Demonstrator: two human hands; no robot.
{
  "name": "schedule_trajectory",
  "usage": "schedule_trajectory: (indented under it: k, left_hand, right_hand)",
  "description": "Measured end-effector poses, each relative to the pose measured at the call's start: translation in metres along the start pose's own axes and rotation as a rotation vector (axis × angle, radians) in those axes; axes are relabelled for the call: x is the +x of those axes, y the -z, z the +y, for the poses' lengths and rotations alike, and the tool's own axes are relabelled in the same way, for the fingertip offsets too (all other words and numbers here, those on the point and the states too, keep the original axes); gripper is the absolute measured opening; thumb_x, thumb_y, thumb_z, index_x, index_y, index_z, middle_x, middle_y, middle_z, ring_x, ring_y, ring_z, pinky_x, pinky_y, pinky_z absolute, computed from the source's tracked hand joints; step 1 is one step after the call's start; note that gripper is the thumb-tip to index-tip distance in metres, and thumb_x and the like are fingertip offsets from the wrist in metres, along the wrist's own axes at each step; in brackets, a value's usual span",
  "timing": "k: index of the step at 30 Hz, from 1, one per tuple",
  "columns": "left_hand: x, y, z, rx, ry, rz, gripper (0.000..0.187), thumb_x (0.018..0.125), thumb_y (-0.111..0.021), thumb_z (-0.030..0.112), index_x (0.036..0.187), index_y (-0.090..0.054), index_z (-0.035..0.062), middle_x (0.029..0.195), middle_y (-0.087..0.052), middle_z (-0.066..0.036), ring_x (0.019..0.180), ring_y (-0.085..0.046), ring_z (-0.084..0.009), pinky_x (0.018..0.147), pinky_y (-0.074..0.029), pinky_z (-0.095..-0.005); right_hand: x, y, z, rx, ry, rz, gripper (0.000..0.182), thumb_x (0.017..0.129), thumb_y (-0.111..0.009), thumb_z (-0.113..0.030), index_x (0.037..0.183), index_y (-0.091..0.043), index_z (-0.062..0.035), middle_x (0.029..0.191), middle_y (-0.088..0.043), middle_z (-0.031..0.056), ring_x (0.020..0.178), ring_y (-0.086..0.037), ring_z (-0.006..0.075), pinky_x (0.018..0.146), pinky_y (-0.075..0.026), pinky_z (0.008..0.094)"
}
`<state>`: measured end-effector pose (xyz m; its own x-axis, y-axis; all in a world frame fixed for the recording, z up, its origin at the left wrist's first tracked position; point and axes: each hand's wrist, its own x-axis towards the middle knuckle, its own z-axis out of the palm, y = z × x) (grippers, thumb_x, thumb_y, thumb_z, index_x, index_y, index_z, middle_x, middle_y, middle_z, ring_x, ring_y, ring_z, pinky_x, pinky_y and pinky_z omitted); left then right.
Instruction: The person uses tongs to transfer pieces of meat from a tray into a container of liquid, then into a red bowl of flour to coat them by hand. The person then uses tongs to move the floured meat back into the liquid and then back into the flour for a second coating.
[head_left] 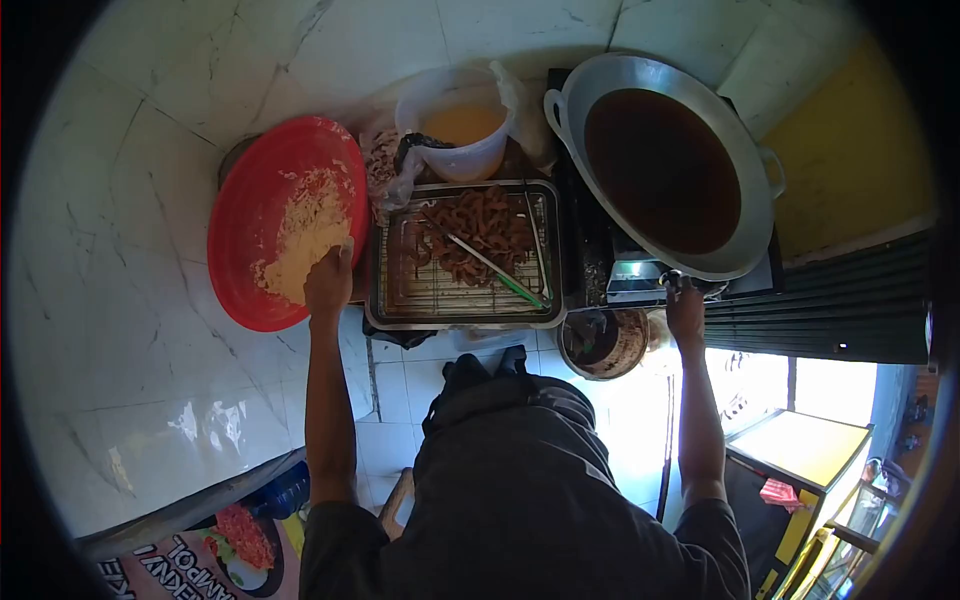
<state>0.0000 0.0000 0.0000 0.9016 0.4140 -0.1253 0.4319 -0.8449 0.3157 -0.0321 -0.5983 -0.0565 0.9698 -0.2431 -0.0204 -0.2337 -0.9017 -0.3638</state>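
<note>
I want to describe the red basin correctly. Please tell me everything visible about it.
The red basin is round, wide and shallow, and looks like plastic. It is tilted toward the camera, left of the metal tray. It holds a pale yellow crumbly mix with reddish bits. The left hand reaches into it and touches the mix.

Red basin [250,215] with flour mix [305,235]; stove knob [678,283].
The round basin sits tilted at left, pale crumbly mix heaped on its right side. The knob lies right, below the wok's near rim.
</note>
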Motion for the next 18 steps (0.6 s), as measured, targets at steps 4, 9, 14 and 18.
schedule_trajectory:
  k: [4, 9, 14, 18]
  left_hand:
    - [-0.001, -0.005, 0.003, -0.035, -0.001, -0.019, 0.06, 0.097, -0.03, 0.059, 0.107, -0.064, 0.0102, 0.097, -0.067, -0.024, 0.095, -0.063, -0.0445, 0.083, -0.048, -0.0524]
    - [-0.001, 0.003, -0.005, -0.084, -0.024, -0.038, 0.061, 0.097, -0.03, 0.06, 0.108, -0.064, 0.0109, 0.096, -0.068, -0.024, 0.095, -0.063, -0.0454, 0.082, -0.048, -0.0522]
    - [0.013, -0.004, -0.026, -0.313, -0.128, -0.082, 0.058, 0.097, -0.037, 0.055, 0.113, -0.063, 0.0059, 0.1, -0.067, -0.024, 0.098, -0.063, -0.0429, 0.085, -0.048, -0.0495]
    - [0.024, 0.004, -0.071, -0.578, -0.244, -0.188, 0.05, 0.097, -0.048, 0.043, 0.117, -0.061, -0.0008, 0.109, -0.066, -0.023, 0.103, -0.063, -0.0384, 0.088, -0.048, -0.0454]
  right_hand:
    - [-0.022, 0.019, -0.022, 0.093, -0.036, 0.272, 0.03, 0.089, -0.064, -0.013, 0.115, -0.058, -0.0015, 0.1, -0.068, 0.0236, 0.09, -0.069, 0.0345, 0.078, -0.054, 0.0434]
    - [-0.069, 0.035, -0.079, 0.237, -0.12, 0.406, 0.028, 0.09, -0.065, -0.017, 0.113, -0.062, -0.0022, 0.097, -0.07, 0.0186, 0.091, -0.069, 0.0285, 0.081, -0.055, 0.0401]
    - [-0.091, 0.04, -0.184, 0.316, 0.104, 0.448, 0.014, 0.089, -0.066, -0.008, 0.102, -0.067, -0.0028, 0.097, -0.07, 0.0114, 0.088, -0.068, 0.0217, 0.081, -0.052, 0.0339]
    - [-0.095, 0.002, -0.288, 0.425, 0.249, 0.352, 0.019, 0.083, -0.07, -0.002, 0.101, -0.065, -0.0019, 0.101, -0.066, 0.0109, 0.093, -0.066, 0.0214, 0.081, -0.052, 0.0334]
